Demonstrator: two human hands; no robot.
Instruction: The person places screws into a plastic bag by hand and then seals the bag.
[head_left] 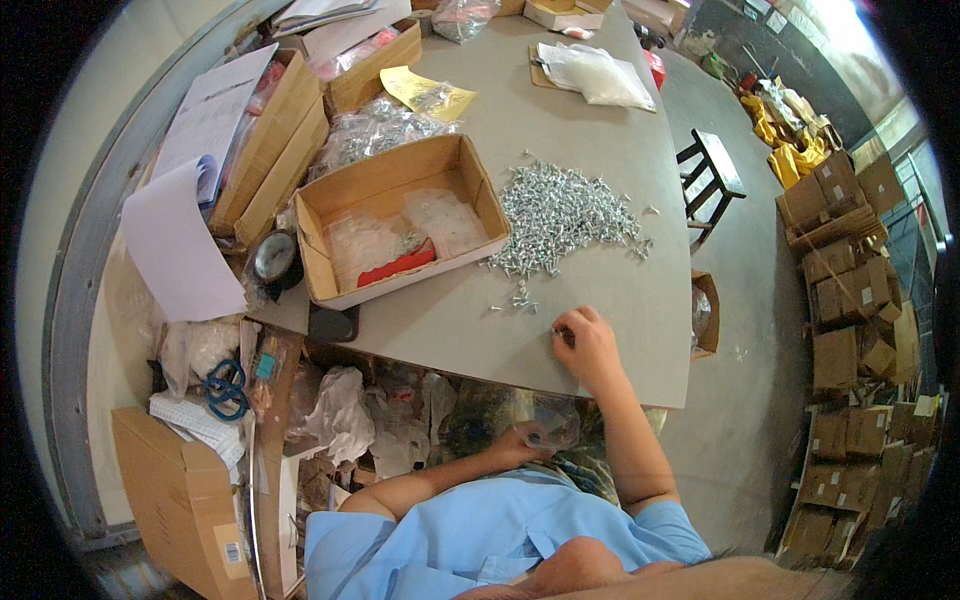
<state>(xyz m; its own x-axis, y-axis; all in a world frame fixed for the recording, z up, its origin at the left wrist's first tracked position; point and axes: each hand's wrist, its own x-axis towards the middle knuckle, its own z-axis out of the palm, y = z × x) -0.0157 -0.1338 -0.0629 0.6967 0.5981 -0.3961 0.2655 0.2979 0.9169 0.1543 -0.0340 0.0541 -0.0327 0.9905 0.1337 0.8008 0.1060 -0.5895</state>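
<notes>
A large heap of small silver screws lies spread on the grey table, with a few strays at its near side. Just in front of those strays, my right hand is over the tabletop with its fingers curled closed; whatever is inside them is hidden. Below the table's front edge, my left hand grips a clear plastic bag near my lap. Left of the heap, an open cardboard box holds clear bags and a red piece.
Filled clear bags and cardboard bins with papers crowd the table's left side. Blue-handled scissors hang lower left. A white packet lies at the far edge. Beyond the right edge stand a black stool and stacked cartons.
</notes>
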